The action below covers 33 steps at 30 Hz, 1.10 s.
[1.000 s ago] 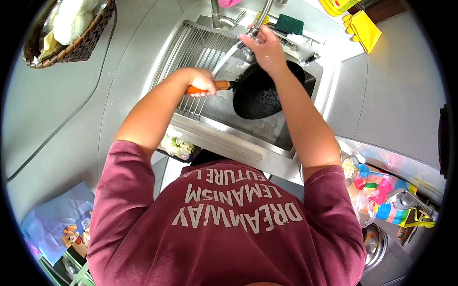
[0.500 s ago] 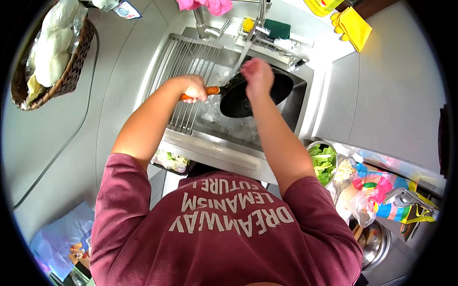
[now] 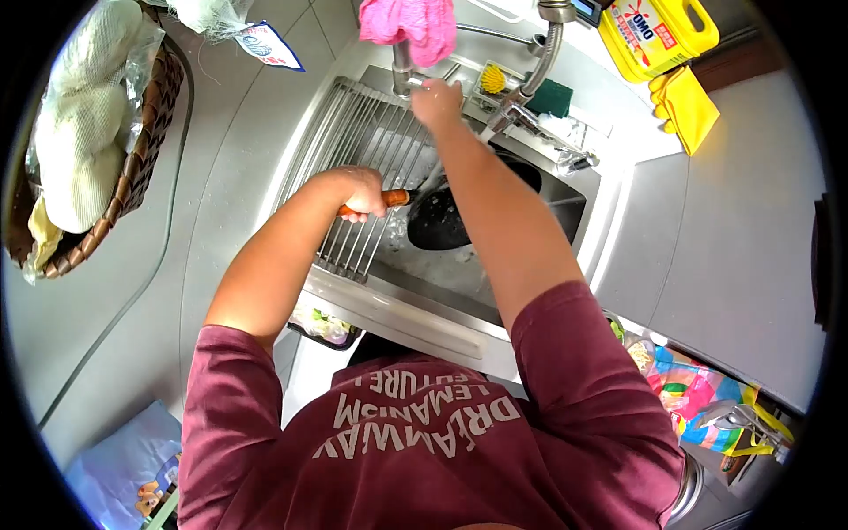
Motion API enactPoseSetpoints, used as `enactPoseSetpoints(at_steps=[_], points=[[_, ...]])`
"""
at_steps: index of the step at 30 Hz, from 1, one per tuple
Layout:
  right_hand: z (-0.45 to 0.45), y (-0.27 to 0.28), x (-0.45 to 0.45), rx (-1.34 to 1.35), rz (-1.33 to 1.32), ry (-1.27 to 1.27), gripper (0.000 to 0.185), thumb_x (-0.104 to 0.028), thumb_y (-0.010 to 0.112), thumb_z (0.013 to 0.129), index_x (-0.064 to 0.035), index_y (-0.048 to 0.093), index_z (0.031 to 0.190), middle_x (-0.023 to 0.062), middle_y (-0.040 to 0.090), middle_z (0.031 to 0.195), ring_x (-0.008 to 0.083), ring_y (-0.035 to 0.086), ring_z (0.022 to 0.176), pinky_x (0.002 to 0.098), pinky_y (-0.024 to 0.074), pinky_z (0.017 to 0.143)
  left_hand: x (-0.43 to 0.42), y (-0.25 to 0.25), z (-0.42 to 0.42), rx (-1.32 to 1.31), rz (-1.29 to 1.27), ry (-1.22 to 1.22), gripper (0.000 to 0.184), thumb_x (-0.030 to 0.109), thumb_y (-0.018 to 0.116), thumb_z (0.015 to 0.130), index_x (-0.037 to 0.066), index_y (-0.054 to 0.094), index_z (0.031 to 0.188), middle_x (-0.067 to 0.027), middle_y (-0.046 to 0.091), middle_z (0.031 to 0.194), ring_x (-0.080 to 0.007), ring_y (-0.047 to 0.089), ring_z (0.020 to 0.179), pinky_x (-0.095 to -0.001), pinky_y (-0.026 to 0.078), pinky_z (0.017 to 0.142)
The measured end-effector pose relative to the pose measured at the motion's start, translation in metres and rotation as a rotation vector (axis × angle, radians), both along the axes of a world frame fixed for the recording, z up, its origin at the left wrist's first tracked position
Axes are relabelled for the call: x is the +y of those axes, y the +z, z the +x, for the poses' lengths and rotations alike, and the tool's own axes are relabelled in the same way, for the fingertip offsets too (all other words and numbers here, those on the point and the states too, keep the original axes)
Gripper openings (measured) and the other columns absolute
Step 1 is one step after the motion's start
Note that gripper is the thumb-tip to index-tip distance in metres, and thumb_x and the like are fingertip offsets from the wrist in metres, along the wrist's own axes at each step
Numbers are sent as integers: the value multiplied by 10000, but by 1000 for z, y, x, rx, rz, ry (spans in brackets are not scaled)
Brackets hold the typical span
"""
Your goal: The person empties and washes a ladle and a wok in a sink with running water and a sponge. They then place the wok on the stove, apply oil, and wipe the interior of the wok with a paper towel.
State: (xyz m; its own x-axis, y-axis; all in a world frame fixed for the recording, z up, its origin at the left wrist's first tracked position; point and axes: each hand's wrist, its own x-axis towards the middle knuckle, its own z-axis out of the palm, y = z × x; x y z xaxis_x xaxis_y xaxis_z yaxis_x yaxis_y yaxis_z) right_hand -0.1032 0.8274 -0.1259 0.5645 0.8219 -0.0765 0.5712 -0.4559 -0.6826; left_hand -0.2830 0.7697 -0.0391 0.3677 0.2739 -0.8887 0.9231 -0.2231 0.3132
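Observation:
My left hand (image 3: pixel 360 194) is wrapped round the orange-brown wooden handle (image 3: pixel 396 198) of a black frying pan (image 3: pixel 437 221). The pan is tilted over the sink (image 3: pixel 481 283), with wet spots on its dark inner surface. My right forearm crosses above the pan and covers part of it. Beside the metal tap post (image 3: pixel 403 66), my right hand (image 3: pixel 436 104) is curled close to a thin lever (image 3: pixel 451 72); its fingertips are hidden. Water runs from the spout (image 3: pixel 505 117) towards the pan.
A roll-up drying rack (image 3: pixel 353 132) spans the sink's left part. A pink cloth (image 3: pixel 408 26) hangs on the tap post. Behind the sink are a yellow brush (image 3: pixel 493 79), green scourer (image 3: pixel 551 99), yellow detergent bottle (image 3: pixel 649 40) and yellow gloves (image 3: pixel 689 110). A woven basket (image 3: pixel 150 132) stands left.
My right hand has moved from over the pan, up and left, to the tap post. My left hand keeps hold of the pan's handle. The camera view has shifted.

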Motion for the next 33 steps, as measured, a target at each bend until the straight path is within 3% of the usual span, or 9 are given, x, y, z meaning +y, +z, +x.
enactPoseSetpoints(at_steps=[1, 4, 5, 9, 12, 24, 25, 28, 33], points=[[3, 21, -2, 189, -4, 103, 373, -273, 622, 765, -110, 658, 1099, 292, 243, 1475, 403, 309, 1348, 375, 258, 1126, 0, -1, 1, -7, 17, -38, 255, 234, 672, 816, -19, 648, 839, -63, 625, 653, -154, 562, 483, -319, 479, 452], [8, 8, -10, 25, 63, 287, 349, -286, 635, 759, -133, 675, 1070, 297, 213, 1487, 413, 337, 1331, 374, 283, 1112, -11, 30, 20, 106, 187, -256, 298, 267, 683, 819, -14, 669, 918, -118, 680, 786, -218, 649, 623, -362, 520, 533], [10, 4, -24, -111, 180, 337, 303, -265, 629, 776, -135, 674, 1045, 288, 355, 1422, 409, 392, 1295, 370, 322, 1090, -15, 23, 23, 112, 356, -458, 245, 132, 621, 823, 32, 675, 1039, -91, 704, 907, -256, 686, 839, -386, 535, 697], [14, 29, -114, -51, 271, 473, 211, -190, 589, 813, -89, 661, 984, 199, 580, 1189, 360, 542, 1113, 388, 435, 954, -33, 39, 40, 207, 444, -648, 410, 110, 634, 808, 145, 623, 1216, -74, 616, 1222, -285, 618, 1084, -375, 526, 822], [32, 54, -182, 15, 201, 409, 162, -139, 562, 824, -65, 652, 936, 123, 649, 915, 321, 605, 907, 408, 482, 808, -43, 45, 35, 13, 565, -644, 271, 64, 638, 784, 36, 685, 1050, -178, 670, 1065, -316, 655, 1000, -389, 532, 814], [93, 63, -346, -262, 149, 183, 179, -157, 573, 816, -64, 674, 932, 132, 667, 945, 306, 627, 883, 380, 497, 802, -160, 98, 13, 106, 830, -371, 282, 62, 628, 822, 74, 670, 1101, -129, 666, 1094, -308, 647, 1017, -389, 544, 820], [89, 70, -358, -228, 120, 146, 139, -202, 584, 799, -120, 678, 862, 119, 672, 903, 314, 633, 880, 422, 507, 796, -174, 106, 10, 132, 836, -342, 271, 69, 591, 845, 74, 657, 1108, -141, 662, 1087, -315, 642, 1019, -400, 538, 828], [80, 86, -387, -72, -53, 142, 162, -222, 568, 806, -123, 681, 864, 107, 681, 919, 311, 638, 896, 413, 509, 806, -210, 114, -10, 66, 984, -263, 250, 71, 570, 852, 73, 653, 1088, -150, 661, 1078, -324, 643, 1007, -412, 535, 825], [61, 110, -412, -190, -157, 167, 290, -393, 595, 850, -117, 684, 867, 119, 686, 889, 323, 638, 888, 408, 505, 807, -252, 135, -40, 24, 1151, -92, 226, 99, 564, 848, 38, 617, 1059, -165, 671, 1009, -345, 652, 956, -426, 532, 809]])
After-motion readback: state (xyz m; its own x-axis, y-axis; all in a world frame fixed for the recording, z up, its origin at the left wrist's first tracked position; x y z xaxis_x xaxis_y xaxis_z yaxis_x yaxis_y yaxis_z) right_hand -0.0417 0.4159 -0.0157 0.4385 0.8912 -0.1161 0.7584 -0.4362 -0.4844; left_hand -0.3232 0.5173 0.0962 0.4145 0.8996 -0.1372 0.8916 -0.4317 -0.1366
